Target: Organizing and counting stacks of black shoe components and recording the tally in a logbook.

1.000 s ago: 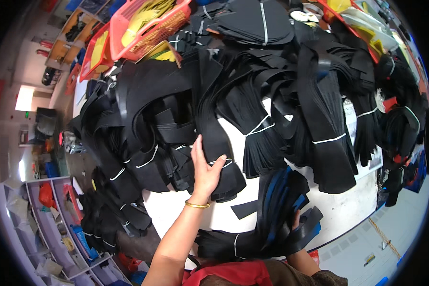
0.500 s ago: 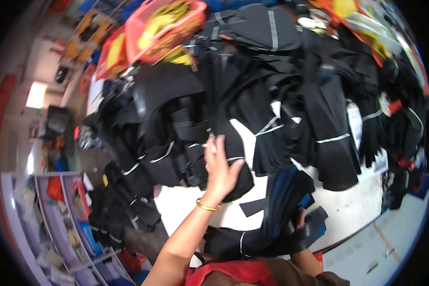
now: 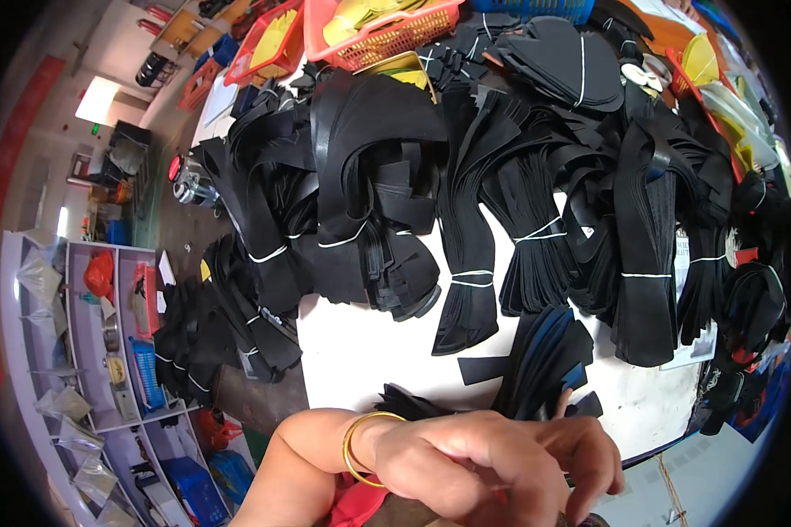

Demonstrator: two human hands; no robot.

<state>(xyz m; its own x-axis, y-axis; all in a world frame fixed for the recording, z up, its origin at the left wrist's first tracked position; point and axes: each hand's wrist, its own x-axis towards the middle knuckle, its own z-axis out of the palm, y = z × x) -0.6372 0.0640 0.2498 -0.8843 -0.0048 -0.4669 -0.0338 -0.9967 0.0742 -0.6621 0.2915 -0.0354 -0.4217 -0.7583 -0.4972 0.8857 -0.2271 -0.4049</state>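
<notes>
My left hand (image 3: 475, 461), with a gold bangle at its wrist, is raised close at the lower middle. Its fingers are bent and apart, with nothing visible in them. Behind it, my right hand (image 3: 565, 402) is mostly hidden; a finger shows against a fanned stack of black strips (image 3: 540, 364) with a bluish sheen. That stack stands at the near side of the white table (image 3: 343, 351). A flat black piece (image 3: 482, 369) lies at the stack's left. More black strips (image 3: 410, 401) show partly behind my left hand.
Several bundles of black cut pieces, tied with white bands, cover the table, including a long one (image 3: 646, 255). Red baskets (image 3: 395, 39) with yellow pieces stand at the back. A compartment shelf (image 3: 70, 334) is at the left; a clear bottle (image 3: 193, 186) stands at the table's left.
My left hand has drawn back from the tied bundles in the middle toward me and now covers much of my right hand. The view has shifted, and the tied bundle at the middle shows whole.
</notes>
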